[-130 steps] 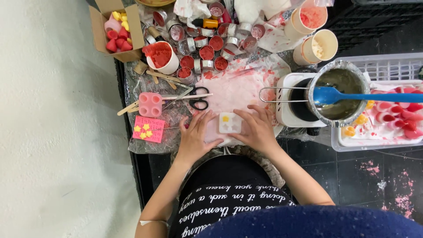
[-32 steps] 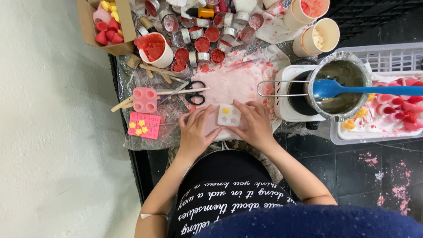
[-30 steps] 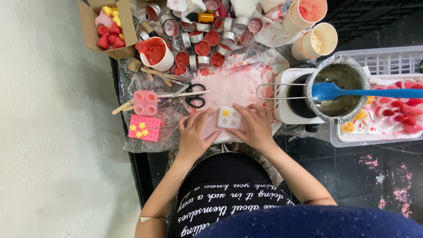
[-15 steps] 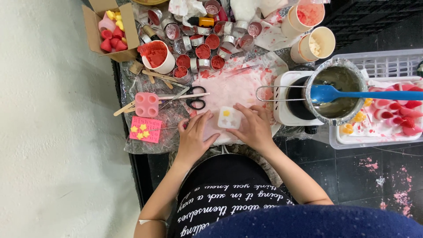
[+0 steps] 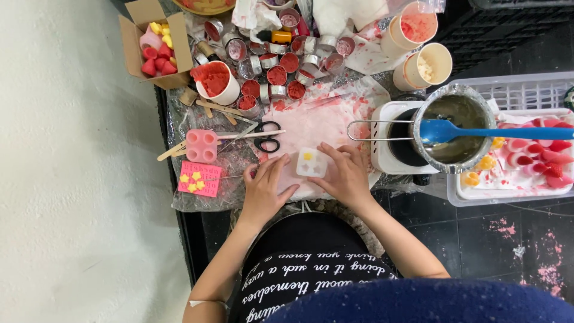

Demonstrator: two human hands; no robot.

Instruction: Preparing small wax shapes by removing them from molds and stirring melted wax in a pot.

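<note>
While lying flat on the pink-stained sheet (image 5: 317, 122), roughly square white mould (image 5: 311, 162) sits between left hand (image 5: 265, 190) and right hand (image 5: 347, 176), fingertips touching its edges, fingers loosely spread, nothing gripped.

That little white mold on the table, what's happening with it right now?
A person has both hands at a small white mold lying on a wax-stained pink sheet. The left hand rests beside it with fingers spread; the right hand presses its edge. One cavity holds a yellow star; the others look pale. Nearby, a metal pot with a blue spatula sits on a small white hotplate, and black scissors lie by a pink mold.
</note>
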